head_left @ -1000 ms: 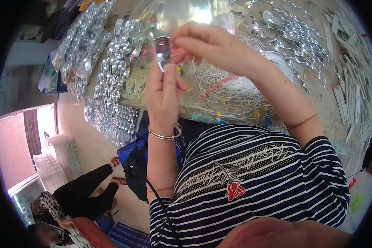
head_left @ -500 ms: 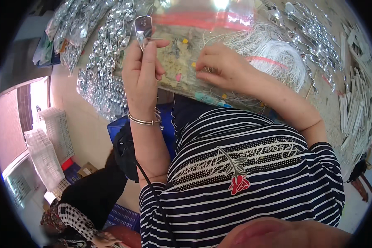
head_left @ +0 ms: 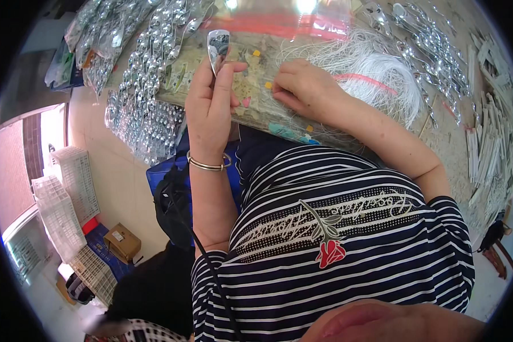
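Observation:
My left hand (head_left: 210, 105) is closed on a shiny, tapered silver pendant-like piece (head_left: 218, 47), held upright with its wide end up, above the near edge of the worktable. Its lower end is hidden by my thumb and fingers. My right hand (head_left: 310, 91) hovers to the right, fingers curled with thumb and fingertips close together. Whatever they pinch, perhaps a thin thread, is too fine to make out. A big bundle of white thread (head_left: 390, 82) with a red tie lies just beyond my right wrist.
Strands of silver beads (head_left: 148, 97) hang over the table's left edge, with more silver strands (head_left: 430, 51) at far right. A clear bag with a red band (head_left: 279, 28) lies at the back. White sticks (head_left: 484, 137) pile up right. Plastic crates (head_left: 77, 182) and a cardboard box (head_left: 122, 242) stand left.
My left hand, with the silver piece, has shifted right and slightly down. My right hand has barely moved. At the lower left, another person has moved, and more of the cardboard box shows.

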The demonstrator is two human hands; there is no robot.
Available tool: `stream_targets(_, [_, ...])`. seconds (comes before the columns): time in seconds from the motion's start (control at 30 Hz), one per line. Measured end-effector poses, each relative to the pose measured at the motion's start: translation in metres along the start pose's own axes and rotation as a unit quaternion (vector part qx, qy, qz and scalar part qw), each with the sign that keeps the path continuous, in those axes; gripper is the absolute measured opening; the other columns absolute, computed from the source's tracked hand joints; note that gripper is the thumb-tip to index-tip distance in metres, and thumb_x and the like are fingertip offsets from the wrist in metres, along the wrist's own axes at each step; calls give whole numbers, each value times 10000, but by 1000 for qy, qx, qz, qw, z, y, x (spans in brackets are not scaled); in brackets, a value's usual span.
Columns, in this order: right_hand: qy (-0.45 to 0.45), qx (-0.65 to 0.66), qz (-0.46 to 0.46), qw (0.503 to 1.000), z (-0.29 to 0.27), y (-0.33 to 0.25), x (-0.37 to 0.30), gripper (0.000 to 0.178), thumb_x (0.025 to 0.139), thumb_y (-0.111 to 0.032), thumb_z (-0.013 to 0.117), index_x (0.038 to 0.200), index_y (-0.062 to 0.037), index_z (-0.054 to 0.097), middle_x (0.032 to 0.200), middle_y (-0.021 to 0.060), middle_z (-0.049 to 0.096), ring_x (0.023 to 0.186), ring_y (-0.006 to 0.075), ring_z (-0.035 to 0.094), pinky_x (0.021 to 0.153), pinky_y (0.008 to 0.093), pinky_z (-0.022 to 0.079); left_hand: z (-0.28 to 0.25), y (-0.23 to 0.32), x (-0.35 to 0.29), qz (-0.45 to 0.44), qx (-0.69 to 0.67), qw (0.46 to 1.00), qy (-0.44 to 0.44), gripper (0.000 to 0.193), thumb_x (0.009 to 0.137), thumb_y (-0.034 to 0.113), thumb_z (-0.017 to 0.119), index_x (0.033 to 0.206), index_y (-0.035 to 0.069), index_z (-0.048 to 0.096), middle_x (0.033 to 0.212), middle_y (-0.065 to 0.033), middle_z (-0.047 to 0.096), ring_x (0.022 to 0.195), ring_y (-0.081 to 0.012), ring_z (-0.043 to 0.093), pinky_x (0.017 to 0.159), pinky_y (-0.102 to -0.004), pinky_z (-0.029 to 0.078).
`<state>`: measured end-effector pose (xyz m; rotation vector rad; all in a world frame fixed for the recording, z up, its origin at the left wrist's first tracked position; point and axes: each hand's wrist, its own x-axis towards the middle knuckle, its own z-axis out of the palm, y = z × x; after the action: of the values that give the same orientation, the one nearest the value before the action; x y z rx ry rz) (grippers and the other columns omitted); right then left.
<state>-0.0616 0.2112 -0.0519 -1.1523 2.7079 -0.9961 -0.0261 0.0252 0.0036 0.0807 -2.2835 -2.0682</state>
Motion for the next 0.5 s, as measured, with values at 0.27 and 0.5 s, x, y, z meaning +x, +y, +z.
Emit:
stream_targets(0.27, [52, 91, -11, 994, -21, 5, 4, 90, 822, -119, 582, 833, -35, 551, 780, 81, 521, 756, 231, 524, 679, 317, 444, 1, -3, -3, -25, 19, 999, -18, 263, 936, 153, 482, 1152, 14, 539, 945, -39, 633, 599, -27, 461, 547, -172, 424])
stream_targets(0.5, [35, 402, 100, 909, -77, -10, 13, 92, 918, -138, 520, 932, -48, 538, 837, -17, 570, 773, 46, 520, 671, 208, 428, 15, 3, -5, -42, -36, 997, -50, 306, 929, 138, 480, 1201, 1, 516, 984, -58, 636, 667, -29, 482, 614, -171, 409])
